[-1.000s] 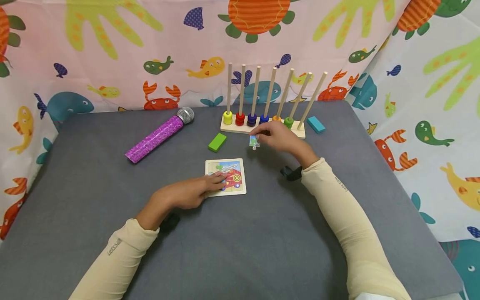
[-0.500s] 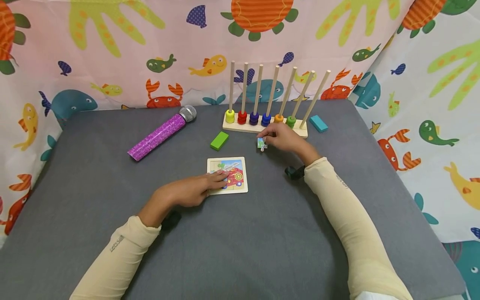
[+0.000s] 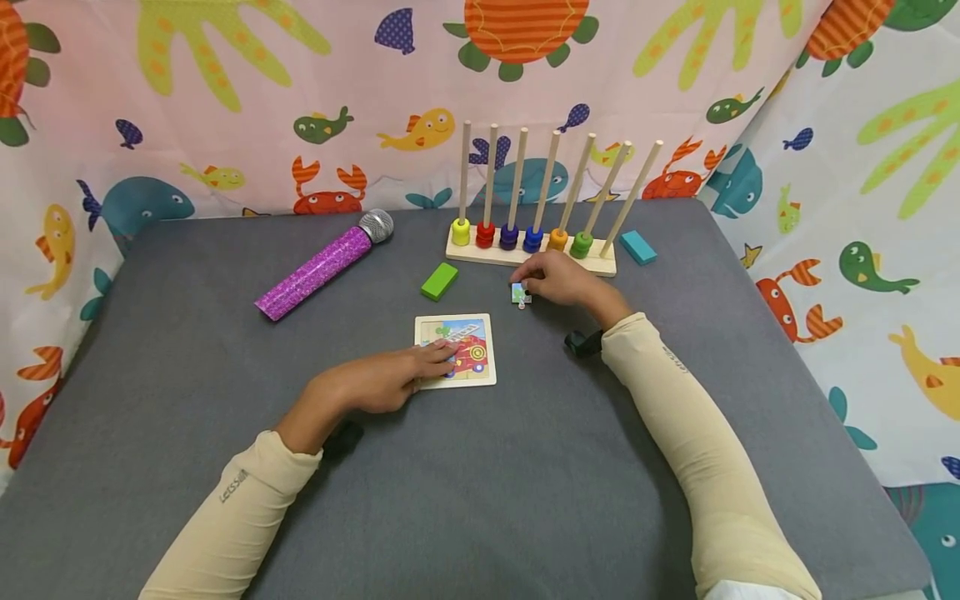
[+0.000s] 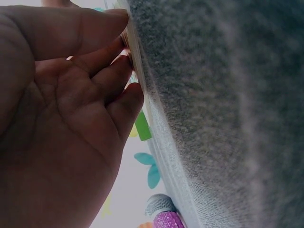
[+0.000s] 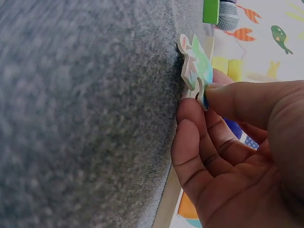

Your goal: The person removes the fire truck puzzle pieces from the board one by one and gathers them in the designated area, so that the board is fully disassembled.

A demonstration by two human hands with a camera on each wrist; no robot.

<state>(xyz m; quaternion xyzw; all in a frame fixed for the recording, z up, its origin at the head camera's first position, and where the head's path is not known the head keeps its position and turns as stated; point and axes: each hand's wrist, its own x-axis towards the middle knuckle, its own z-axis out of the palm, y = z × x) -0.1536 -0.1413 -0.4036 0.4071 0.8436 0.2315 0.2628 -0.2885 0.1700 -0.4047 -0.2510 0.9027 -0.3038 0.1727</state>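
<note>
A square wooden jigsaw puzzle [image 3: 475, 357] with a red fire-truck picture lies in its pale frame on the grey table. My left hand [image 3: 390, 379] rests across its left side, fingers extended over the picture and hiding part of it. In the left wrist view, the thumb and fingertips of the left hand [image 4: 71, 95] are at the board's edge. Beyond the board's upper right, my right hand [image 3: 562, 279] pinches a small puzzle piece [image 3: 520, 294] with a blue and green print. The right wrist view shows the puzzle piece [image 5: 199, 64] between thumb and fingers, close to the tabletop.
A wooden peg stand [image 3: 480, 252] with coloured rings stands at the back, just behind the right hand. A green block [image 3: 439, 282] lies left of it, a blue block [image 3: 638, 247] at its right. A glittery purple microphone [image 3: 322, 268] lies back left.
The right hand and its puzzle piece have shifted slightly right and nearer, away from the peg stand. The left hand stays on the puzzle. The whole head view has moved a little.
</note>
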